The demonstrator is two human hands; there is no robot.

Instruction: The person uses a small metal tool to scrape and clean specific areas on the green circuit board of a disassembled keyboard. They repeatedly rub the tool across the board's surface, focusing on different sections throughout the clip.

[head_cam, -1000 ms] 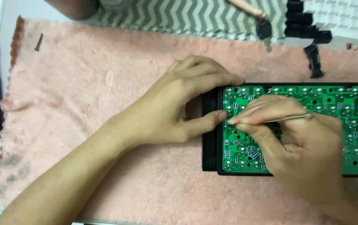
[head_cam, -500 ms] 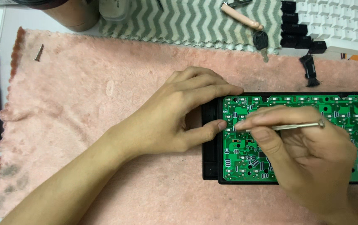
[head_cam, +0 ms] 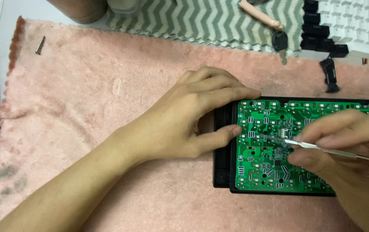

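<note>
Pink fleece towel (head_cam: 107, 141) covers the bench, soft padding under the work. Nearest me, my right hand (head_cam: 347, 159) pinches thin metal tweezers (head_cam: 322, 148) betw. thumb and fingers, tip at a small white connector (head_cam: 282, 134) on the green circuit board (head_cam: 264, 165), which sits in its black case (head_cam: 222, 154) at right of towel. My left hand (head_cam: 193, 116) lies spread over the case's left end, fingertips pressing board edge to steady it. Farther off: loose screw (head_cam: 40, 45), zigzag cloth (head_cam: 210, 19), key (head_cam: 280, 43), black keycaps (head_cam: 317, 34) parked clear of work
</note>
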